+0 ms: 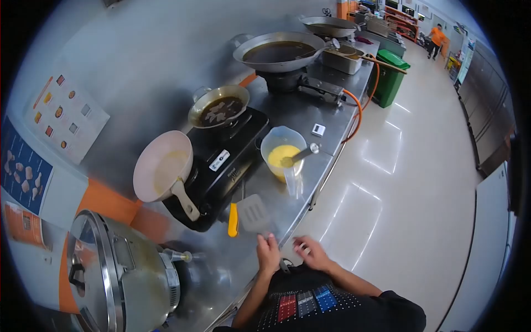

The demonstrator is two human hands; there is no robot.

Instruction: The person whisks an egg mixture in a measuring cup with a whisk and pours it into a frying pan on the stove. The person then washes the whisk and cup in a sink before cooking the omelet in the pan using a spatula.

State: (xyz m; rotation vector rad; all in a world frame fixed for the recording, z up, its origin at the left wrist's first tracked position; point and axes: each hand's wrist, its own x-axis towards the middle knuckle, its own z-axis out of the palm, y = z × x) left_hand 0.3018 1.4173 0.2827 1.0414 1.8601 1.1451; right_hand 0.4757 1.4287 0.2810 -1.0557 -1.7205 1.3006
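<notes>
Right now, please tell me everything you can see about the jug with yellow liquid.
The jug looks like translucent plastic, uncovered, its clear handle toward the camera. It stands upright on the metal counter beside the black stove, partly filled with yellow liquid. A metal-handled utensil leans inside, reaching past the rim.

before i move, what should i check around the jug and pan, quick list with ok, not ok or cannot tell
1. Hands free: ok, the left hand and right hand both look empty.
2. Jug upright on the counter: ok, yellow liquid inside.
3. Jug free of utensils: not ok, a long-handled utensil leans in it.
4. Pink pan on the black stove: ok.
5. Flame under the pan: cannot tell, hidden.
</notes>
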